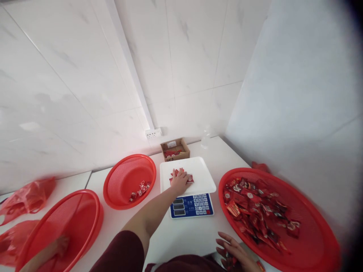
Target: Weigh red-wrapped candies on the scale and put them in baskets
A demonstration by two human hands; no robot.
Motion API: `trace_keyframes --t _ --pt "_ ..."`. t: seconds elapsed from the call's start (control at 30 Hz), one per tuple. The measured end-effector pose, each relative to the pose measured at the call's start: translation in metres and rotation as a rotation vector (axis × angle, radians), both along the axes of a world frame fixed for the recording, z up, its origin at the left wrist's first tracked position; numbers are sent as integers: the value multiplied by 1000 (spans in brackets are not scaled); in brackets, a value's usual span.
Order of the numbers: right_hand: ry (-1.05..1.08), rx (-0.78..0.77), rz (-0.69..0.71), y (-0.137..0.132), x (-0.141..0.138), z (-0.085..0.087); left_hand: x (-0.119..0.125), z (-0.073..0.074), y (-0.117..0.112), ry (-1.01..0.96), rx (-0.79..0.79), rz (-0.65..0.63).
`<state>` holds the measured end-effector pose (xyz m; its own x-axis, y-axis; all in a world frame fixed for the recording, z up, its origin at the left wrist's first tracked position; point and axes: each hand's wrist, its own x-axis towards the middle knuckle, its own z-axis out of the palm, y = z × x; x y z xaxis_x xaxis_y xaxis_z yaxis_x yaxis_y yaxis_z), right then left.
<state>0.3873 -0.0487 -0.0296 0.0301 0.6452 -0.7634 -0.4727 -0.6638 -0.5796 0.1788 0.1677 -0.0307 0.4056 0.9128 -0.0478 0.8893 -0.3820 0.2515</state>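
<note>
My left hand (180, 182) reaches onto the white tray of the digital scale (207, 181), palm down, its fingers curled over several red candy packets (190, 179). Part of the packets is hidden under the hand. Lower right, in front of the scale and beside a large red basket (317, 226), is my right hand (236, 254). Its fingers are bent and partly apart around red wrapped candies, only partly visible against the palm. Many red wrapped candies (255, 211) lie heaped in that basket.
A red basket (113, 189) with a few candies stands left of the scale. In another red basket (98, 219) at far left is another person's hand (61, 245). Red plastic bags (34, 196) lie beyond. A cardboard box (185, 150) and a clear bottle (206, 138) stand by the wall.
</note>
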Motion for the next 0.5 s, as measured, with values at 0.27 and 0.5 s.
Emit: trace_keyframes --t 0.27,0.5 --pt "118 19 -16 0 1 25 4 59 -7 -634 56 410" --pt "75 169 336 20 -12 49 9 65 -127 -499 -493 -75"
